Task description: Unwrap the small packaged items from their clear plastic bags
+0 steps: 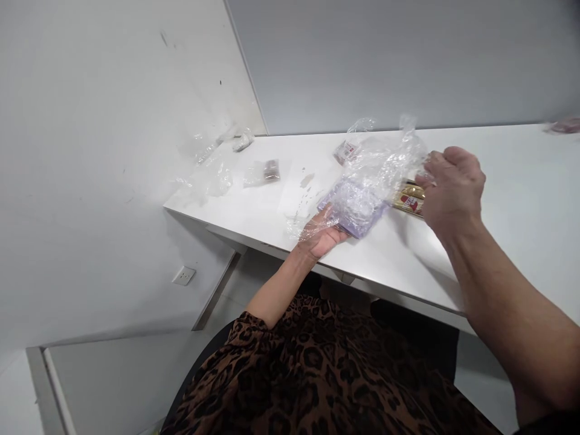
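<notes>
The crinkled clear plastic bag (pixel 380 160) blurs the pale purple box (pixel 356 208) inside it; left hand (pixel 324 235) grip cups the box from below, right hand (pixel 451 187) grip pinches the bag's edge above the white tabletop (pixel 521 199).

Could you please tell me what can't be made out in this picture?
- Purple item, head view: veiled by the crinkled clear bag.
- Gold packet: partly behind the right hand.
- Left hand fingers: under the bag.
- Pinkish thing: blurred, cut by the right edge.
</notes>
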Demonstrator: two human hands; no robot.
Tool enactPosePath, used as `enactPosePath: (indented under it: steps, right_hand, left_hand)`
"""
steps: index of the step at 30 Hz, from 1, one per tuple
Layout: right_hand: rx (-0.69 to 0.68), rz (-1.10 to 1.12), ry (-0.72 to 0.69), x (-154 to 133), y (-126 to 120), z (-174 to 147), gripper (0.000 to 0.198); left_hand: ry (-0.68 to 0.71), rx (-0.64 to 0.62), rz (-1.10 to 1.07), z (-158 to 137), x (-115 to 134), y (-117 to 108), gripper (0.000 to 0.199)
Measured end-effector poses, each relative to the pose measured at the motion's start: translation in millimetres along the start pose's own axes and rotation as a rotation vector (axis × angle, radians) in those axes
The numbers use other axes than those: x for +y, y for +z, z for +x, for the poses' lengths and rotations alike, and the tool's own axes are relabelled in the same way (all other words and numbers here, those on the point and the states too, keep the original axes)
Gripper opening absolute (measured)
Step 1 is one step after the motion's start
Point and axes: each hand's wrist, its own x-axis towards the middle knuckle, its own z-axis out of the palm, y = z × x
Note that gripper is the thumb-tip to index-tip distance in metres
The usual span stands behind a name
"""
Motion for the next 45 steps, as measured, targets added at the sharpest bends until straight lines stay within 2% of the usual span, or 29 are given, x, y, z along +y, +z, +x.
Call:
enactPosePath:
  steps: [2, 3, 4, 7, 10, 13, 16, 21, 26, 29, 31, 35, 37, 39, 42, 44, 45]
  right_hand:
    - [0.010, -0.046, -0.092, -11.8, 8.5, -14.8, 0.028]
    - [-0.057, -0.063, -0.089, -17.8, 13.1, -23.3, 0.026]
    - [-0.171, -0.098, -0.057, -22.8, 17.6, -31.7, 0.027]
    - [-0.472, -0.195, 0.128, -28.6, 27.1, -51.2, 0.048]
    - [-0.544, -0.193, 0.160, -24.5, 29.9, -57.2, 0.051]
    - [-0.543, -0.044, 0.161, -27.0, 29.1, -54.3, 0.046]
    - [-0.508, 0.182, 0.198, -40.4, 28.0, -49.9, 0.033]
    - [-0.408, 0.430, 0.319, -58.2, 22.9, -40.3, 0.018]
    - [-0.216, 0.271, 0.323, -58.2, 1.1, -29.8, 0.019]
    - [-0.226, 0.102, 0.330, -51.3, -26.0, -32.4, 0.020]
    - [-0.367, -0.037, 0.332, -47.3, -46.8, -39.4, 0.019]
    - [-0.912, -0.292, 0.311, -57.3, -72.4, -63.4, 0.018]
    - [-1.086, -0.391, 0.252, -72.2, -70.4, -77.5, 0.020]
    - [-1.194, -0.438, 0.204, -89.1, -61.0, -89.7, 0.021]
    - [-1.411, -0.375, 0.223, -109.3, -45.7, -99.5, 0.025]
    - [-1.498, -0.317, 0.246, -114.6, -40.4, -100.1, 0.028]
    - [-1.501, -0.309, 0.254, -114.3, -39.2, -99.3, 0.030]
  left_hand:
    - [0.116, 0.030, -0.015, 0.0, -2.5, 4.2, 0.035]
    - [0.169, 0.050, -0.009, 0.0, -5.1, 6.1, 0.036]
    - [0.220, 0.070, 0.004, -0.1, -8.6, 7.6, 0.036]
    - [0.336, 0.097, 0.062, -0.1, -22.8, 8.8, 0.033]
    - [0.392, 0.067, 0.117, 0.9, -34.8, 5.4, 0.027]
    - [0.388, 0.011, 0.115, 1.6, -35.0, 1.6, 0.028]
    - [0.311, -0.003, 0.059, 0.6, -24.7, 2.0, 0.031]
    - [0.150, 0.158, 0.043, 0.7, -10.0, 6.6, 0.025]
    - [0.162, 0.254, -0.039, 2.4, -3.3, 6.1, 0.025]
    - [0.204, 0.221, -0.065, -0.7, 4.3, 5.2, 0.033]
    - [0.224, 0.187, -0.076, -2.9, 9.0, 4.1, 0.039]
    - [0.261, 0.185, -0.156, -3.3, 12.2, -0.1, 0.045]
    - [0.269, 0.209, -0.183, -2.1, 11.2, -2.1, 0.047]
    - [0.269, 0.217, -0.186, -1.1, 10.1, -3.1, 0.050]
    - [0.265, 0.201, -0.187, -1.5, 10.4, -3.7, 0.053]
    - [0.277, 0.185, -0.196, -2.3, 12.1, -5.2, 0.053]
    - [0.286, 0.183, -0.198, -2.5, 13.0, -6.6, 0.053]
